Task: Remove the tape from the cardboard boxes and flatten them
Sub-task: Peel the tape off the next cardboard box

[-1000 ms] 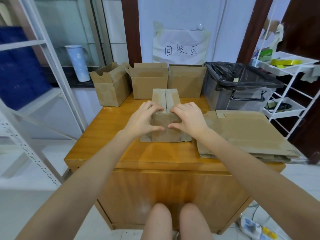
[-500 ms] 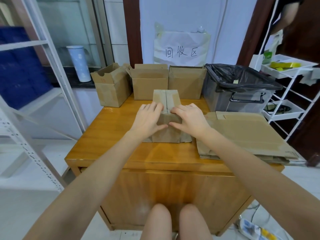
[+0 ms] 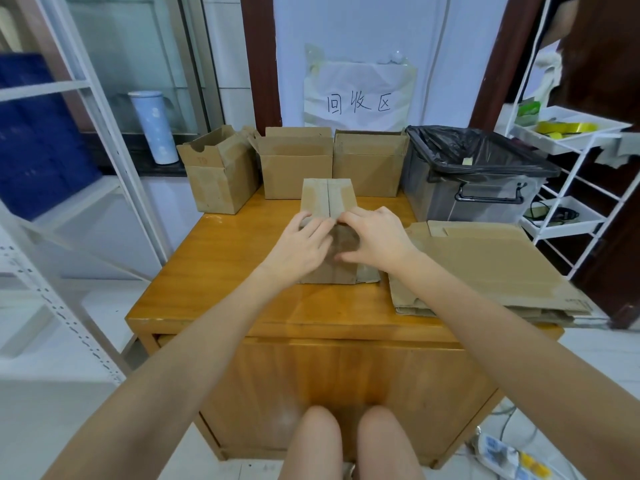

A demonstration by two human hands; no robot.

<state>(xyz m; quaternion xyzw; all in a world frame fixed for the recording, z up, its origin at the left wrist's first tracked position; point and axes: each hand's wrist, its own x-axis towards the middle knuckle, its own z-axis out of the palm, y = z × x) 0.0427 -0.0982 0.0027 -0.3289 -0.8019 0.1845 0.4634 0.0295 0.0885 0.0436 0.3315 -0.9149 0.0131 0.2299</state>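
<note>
Here, a small closed cardboard box is sitting at the middle of the wooden surface, its top flaps meeting along a centre seam. Both hands are working at its near top edge. The left hand is lying over the near left corner with fingers curling onto the flap; the right hand is bending its fingertips down at the seam, apparently pinching there, though whether tape is in either grip I cannot tell.

Three open boxes are standing in a row along the far edge of the surface. A stack of flattened cardboard is lying to the right, just beside the small box, overhanging the surface's right edge. A bin lined with a black bag is standing behind the stack.
</note>
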